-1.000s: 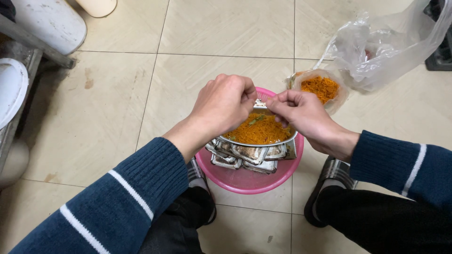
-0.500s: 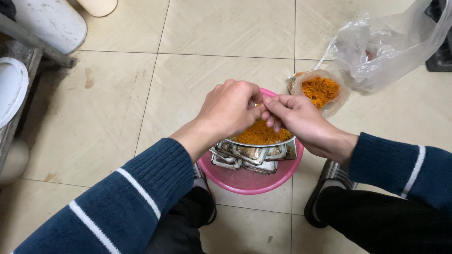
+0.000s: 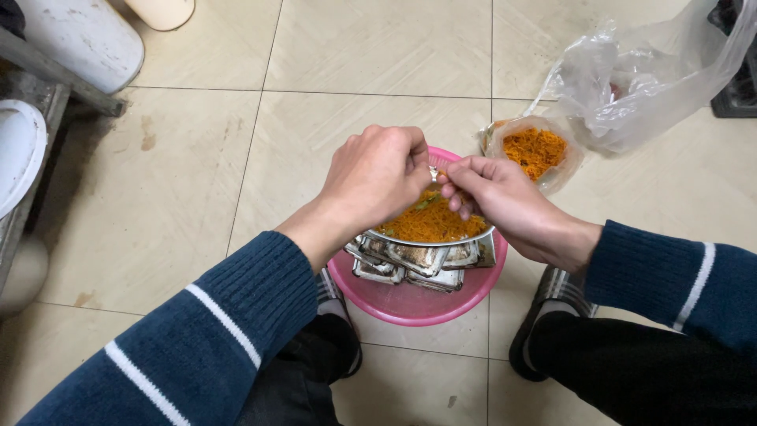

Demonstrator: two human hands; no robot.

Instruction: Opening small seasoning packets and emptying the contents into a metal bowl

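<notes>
squatting over a tiled floor [image 3: 331, 158], the person brings both hands together above a pink plastic basin [image 3: 418, 296] set between two dark slippers. the left hand [image 3: 377, 177] is curled into a loose fist, its fingers closed toward the right hand [image 3: 497, 207], whose thumb and fingertips pinch a small silvery piece [image 3: 433, 172] right where the two hands meet; whether the left hand grips that piece too cannot be told. just under the hands, a metal bowl [image 3: 430, 237] heaped with orange shredded food [image 3: 430, 223] rests on a stack of shiny metal moulds [image 3: 418, 264] inside the basin. near the right hand, beyond the basin, a small clear bag of the same orange shreds [image 3: 535, 151] lies open on the floor, touching a larger crumpled clear plastic bag [image 3: 639, 79].
</notes>
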